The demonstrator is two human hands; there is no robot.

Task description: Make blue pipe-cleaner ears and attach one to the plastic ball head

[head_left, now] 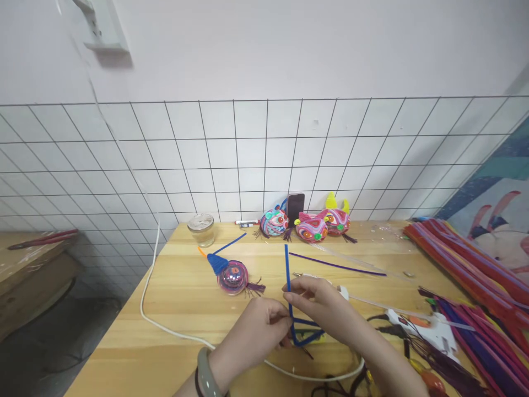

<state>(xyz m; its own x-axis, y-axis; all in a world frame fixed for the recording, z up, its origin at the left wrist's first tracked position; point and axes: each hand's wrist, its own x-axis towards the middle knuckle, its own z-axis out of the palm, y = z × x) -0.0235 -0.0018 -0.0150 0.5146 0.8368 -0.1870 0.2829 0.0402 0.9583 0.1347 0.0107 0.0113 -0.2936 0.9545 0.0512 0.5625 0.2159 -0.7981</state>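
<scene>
A blue pipe cleaner point(287, 264) is bent sharply, one part standing upright and the rest folded into a narrow triangle near the table. My left hand point(255, 332) pinches it low, close to the bend, its fingertips partly hidden. Higher up, my right hand point(322, 302) grips the upright part between thumb and fingers. Left of my hands lies a round pink and purple ornament point(233, 277) with a shiny middle, a dark tassel and a blue fan-shaped piece point(216, 263). A dark purple pipe cleaner point(336, 264) lies beyond my right hand.
Several finished fish-like ornaments point(312, 227) and a phone point(295, 208) stand against the tiled wall. A glass jar point(201, 230) is at the back left. White glue guns point(425, 328) and pipe cleaner bundles point(475, 259) lie right. A white cable point(144, 298) crosses the table.
</scene>
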